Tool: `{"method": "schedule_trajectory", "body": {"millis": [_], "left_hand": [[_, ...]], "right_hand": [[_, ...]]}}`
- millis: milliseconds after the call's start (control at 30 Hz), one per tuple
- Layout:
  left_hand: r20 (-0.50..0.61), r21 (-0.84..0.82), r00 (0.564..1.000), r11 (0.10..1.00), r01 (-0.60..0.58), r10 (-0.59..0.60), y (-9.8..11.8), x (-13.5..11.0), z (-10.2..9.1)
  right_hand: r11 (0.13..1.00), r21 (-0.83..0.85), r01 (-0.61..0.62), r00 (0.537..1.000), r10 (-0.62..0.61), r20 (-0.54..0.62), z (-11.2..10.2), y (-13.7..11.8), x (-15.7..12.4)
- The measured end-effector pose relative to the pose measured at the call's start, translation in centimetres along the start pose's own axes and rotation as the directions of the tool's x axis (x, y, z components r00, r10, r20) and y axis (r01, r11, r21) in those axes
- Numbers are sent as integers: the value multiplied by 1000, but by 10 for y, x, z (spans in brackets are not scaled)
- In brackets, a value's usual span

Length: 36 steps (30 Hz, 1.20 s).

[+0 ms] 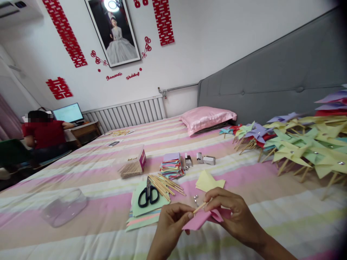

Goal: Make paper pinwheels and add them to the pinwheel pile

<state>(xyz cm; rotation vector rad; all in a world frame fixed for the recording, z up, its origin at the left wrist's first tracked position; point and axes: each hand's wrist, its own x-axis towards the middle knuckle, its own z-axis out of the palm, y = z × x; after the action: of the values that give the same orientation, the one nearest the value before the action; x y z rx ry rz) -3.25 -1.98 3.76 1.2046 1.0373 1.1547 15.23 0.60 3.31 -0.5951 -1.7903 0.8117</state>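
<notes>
My left hand [170,220] and my right hand [233,215] meet low in the middle of the view, over the striped bed. Together they pinch a folded pink paper piece [199,219] and a thin wooden stick [200,207]. The left fingers close on the paper's left edge and the stick's tip. The right fingers close on the stick and the paper's right side. Just beyond the hands lie a folded yellow paper [208,181] and a small metal pin [196,199].
Black scissors [148,195] rest on green paper beside loose sticks [166,186]. Farther off are a stack of coloured paper squares [171,167], an open box of sticks [134,166] and staplers [206,159]. Finished pinwheels [300,148] pile at right. A person in red [43,135] sits at a desk, far left.
</notes>
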Motion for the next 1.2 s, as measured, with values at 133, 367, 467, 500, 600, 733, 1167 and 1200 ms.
{"method": "schedule_trajectory", "body": {"millis": [133, 367, 467, 500, 600, 733, 1167, 1200], "left_hand": [[5, 1, 1000, 1000, 7, -7, -1, 1, -1], [13, 22, 1000, 1000, 2, -2, -3, 1, -3], [9, 33, 1000, 999, -1, 1, -2, 0, -3], [9, 38, 1000, 999, -1, 1, -2, 0, -3], [-1, 54, 1000, 999, -8, 8, -1, 0, -4], [-11, 62, 1000, 998, -17, 18, 0, 0, -4], [-8, 44, 999, 998, -52, 52, 0, 0, -4], [-9, 45, 999, 998, -51, 52, -1, 0, -5]], "right_hand": [[1000, 7, 3, 1000, -4, 12, 0, 1, 0], [1000, 20, 16, 1000, -16, 20, 1, 2, 0], [1000, 14, 8, 1000, -8, 21, 1, 1, 0], [1000, 14, 8, 1000, -9, 22, 1, 1, 0], [1000, 13, 13, 1000, -14, 21, 1, 0, 0], [999, 23, 29, 999, -30, 25, 1, 0, 0], [996, 29, 81, 997, -82, 11, 2, 1, 0], [996, 33, 85, 996, -85, 10, 2, 2, 1]]}}
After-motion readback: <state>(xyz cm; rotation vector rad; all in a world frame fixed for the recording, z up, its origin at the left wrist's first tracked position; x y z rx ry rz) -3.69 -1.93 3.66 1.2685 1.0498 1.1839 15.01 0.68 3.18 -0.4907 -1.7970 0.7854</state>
